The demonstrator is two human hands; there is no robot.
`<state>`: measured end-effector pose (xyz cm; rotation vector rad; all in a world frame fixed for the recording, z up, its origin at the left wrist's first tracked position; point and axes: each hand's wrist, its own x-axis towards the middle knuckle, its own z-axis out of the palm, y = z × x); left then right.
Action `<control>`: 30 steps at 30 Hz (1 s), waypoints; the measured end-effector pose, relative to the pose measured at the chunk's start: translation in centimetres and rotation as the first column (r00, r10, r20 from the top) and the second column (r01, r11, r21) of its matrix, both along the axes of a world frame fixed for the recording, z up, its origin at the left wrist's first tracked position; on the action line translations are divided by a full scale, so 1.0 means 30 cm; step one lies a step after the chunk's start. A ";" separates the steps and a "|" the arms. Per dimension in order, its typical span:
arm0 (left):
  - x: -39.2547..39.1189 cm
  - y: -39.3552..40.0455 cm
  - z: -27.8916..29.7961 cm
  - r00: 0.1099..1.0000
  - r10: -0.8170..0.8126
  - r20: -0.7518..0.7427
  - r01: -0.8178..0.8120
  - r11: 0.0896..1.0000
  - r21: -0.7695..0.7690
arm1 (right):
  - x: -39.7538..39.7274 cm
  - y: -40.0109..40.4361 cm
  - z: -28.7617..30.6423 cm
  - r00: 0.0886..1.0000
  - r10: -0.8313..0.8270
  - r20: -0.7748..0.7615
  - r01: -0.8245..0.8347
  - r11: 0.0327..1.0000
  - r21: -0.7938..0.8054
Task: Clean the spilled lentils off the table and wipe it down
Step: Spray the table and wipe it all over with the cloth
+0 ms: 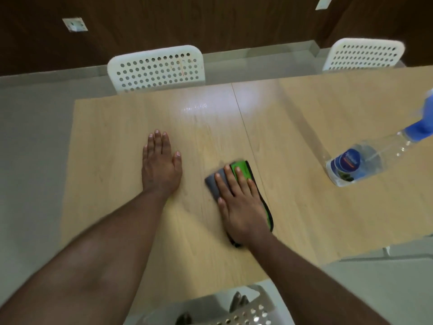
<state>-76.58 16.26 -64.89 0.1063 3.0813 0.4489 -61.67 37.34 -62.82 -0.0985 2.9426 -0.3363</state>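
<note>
Cloth (243,174) pressed flat at table (105,184) centre under right hand (241,202), fingers straight, slightly spread. Left hand (161,165) laid flat beside, fingers together, nothing held. No lentils seen; wiping judged underway. Bottle (360,160) stood near right edge.

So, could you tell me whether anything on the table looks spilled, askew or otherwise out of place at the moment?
Nothing stands out. No lentils show on the table. The right hand presses a grey-green cloth flat; the left hand rests flat beside it. The spray bottle only appears tilted, probably from the wide lens. A faint sheen shows near the far edge.
</note>
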 end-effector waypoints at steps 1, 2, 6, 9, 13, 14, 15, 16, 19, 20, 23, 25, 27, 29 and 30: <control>-0.015 0.004 0.005 1.000 0.009 0.013 -0.009 1.000 -0.011 | 0.018 0.026 0.004 1.000 0.027 0.013 -0.027 1.000 -0.002; -0.012 0.004 0.004 1.000 0.009 0.013 -0.008 1.000 -0.024 | 0.033 0.041 0.005 0.999 0.035 0.015 -0.035 0.999 0.001; -0.016 0.007 -0.004 1.000 0.016 -0.014 -0.016 0.999 -0.045 | -0.153 0.088 -0.011 0.999 -0.045 -0.013 0.045 0.999 0.028; -0.026 0.007 -0.009 1.000 0.005 -0.008 -0.006 0.996 -0.086 | -0.423 0.087 -0.012 0.992 -0.118 -0.047 0.119 0.992 0.028; -0.032 0.009 -0.020 1.000 0.010 -0.028 -0.012 0.995 -0.101 | -0.627 -0.018 -0.009 0.994 -0.096 -0.048 0.095 0.995 -0.015; -0.030 0.007 -0.021 1.000 0.009 -0.027 -0.012 0.995 -0.098 | -0.615 -0.031 -0.008 0.997 -0.051 -0.056 0.050 0.999 -0.015; -0.025 0.005 -0.021 1.000 0.009 -0.025 -0.011 0.996 -0.093 | -0.580 -0.028 -0.007 0.998 0.016 -0.057 -0.016 1.000 -0.007; -0.025 0.005 -0.017 1.000 0.012 -0.027 -0.014 0.996 -0.083 | -0.543 -0.007 -0.001 0.994 0.093 -0.054 -0.093 0.996 0.005; -0.026 0.002 -0.017 1.000 0.010 -0.023 -0.011 0.998 -0.056 | -0.458 0.091 0.006 0.984 0.175 -0.035 -0.175 0.984 -0.010; -0.026 0.003 -0.018 1.000 0.010 -0.026 -0.012 0.998 -0.055 | -0.466 0.120 0.008 0.988 0.148 -0.042 -0.149 0.989 -0.012; -0.030 0.002 -0.025 1.000 0.012 -0.018 -0.013 0.998 -0.060 | -0.618 0.149 0.004 0.997 0.023 -0.069 -0.023 1.000 0.005; -0.035 -0.001 -0.034 1.000 0.009 -0.023 -0.011 0.997 -0.073 | -0.785 0.131 0.006 0.995 -0.048 -0.090 0.049 0.999 0.010; -0.033 -0.001 -0.037 1.000 0.005 -0.023 -0.007 0.997 -0.073 | -0.929 0.086 0.013 0.992 -0.084 -0.094 0.085 0.996 0.008; -0.031 -0.001 -0.039 0.999 0.013 -0.031 -0.015 0.997 -0.071 | -1.007 0.024 0.008 0.995 -0.062 -0.083 0.063 0.998 0.005; -0.031 0.000 -0.037 0.999 0.015 -0.031 -0.017 0.997 -0.071 | -1.016 -0.004 0.006 0.996 -0.038 -0.080 0.038 0.999 0.000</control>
